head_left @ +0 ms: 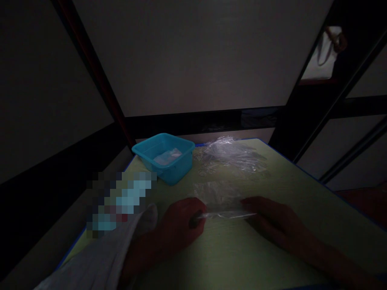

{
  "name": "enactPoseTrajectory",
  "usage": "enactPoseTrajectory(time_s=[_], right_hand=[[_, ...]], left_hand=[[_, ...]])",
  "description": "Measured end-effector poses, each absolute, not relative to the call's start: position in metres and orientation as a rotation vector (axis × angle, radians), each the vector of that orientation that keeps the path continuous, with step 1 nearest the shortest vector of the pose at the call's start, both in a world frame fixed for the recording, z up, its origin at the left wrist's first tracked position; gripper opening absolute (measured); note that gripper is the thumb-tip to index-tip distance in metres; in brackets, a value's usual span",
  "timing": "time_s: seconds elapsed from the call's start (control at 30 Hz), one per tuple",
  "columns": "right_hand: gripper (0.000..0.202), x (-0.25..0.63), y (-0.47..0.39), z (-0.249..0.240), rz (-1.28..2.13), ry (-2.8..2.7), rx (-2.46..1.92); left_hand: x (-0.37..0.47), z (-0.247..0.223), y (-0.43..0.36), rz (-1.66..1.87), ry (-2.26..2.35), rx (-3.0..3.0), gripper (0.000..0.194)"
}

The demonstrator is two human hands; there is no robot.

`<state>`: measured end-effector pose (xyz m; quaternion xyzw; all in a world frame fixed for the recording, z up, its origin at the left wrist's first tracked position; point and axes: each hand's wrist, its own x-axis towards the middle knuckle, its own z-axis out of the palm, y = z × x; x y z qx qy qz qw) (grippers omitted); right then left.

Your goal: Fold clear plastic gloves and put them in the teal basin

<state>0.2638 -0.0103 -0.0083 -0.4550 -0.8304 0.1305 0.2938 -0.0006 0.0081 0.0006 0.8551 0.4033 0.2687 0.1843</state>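
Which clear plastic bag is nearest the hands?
The single plastic bag spread between the left hand and right hand; the heaped bags lie farther back, right of the turquoise basin.

Taking the clear plastic piece (222, 195) as centre, bare table (284, 171) offers passage toward 2 o'clock and 6 o'clock. The left hand (184, 219) blocks 8, the right hand (272, 217) 4. A heap of plastic (231, 153) obstructs 12, the wall panel (196, 60) beyond; the blue tub (178, 171) obstructs 10, leaving little gap at 11.
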Motion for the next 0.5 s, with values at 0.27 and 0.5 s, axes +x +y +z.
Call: enactPoseTrajectory(time_s=[0.27,0.5], right_hand=[[0.022,0.25,-0.007,0.04,0.94,-1.733,-1.174],[0.027,0.239,0.026,0.037,1.418,-1.31,-1.268]], left_hand=[[0.0,0.036,0.004,0.851,0.871,1.532,0.02],[-0.003,0.025,0.025,0.806,0.867,1.219,0.039]])
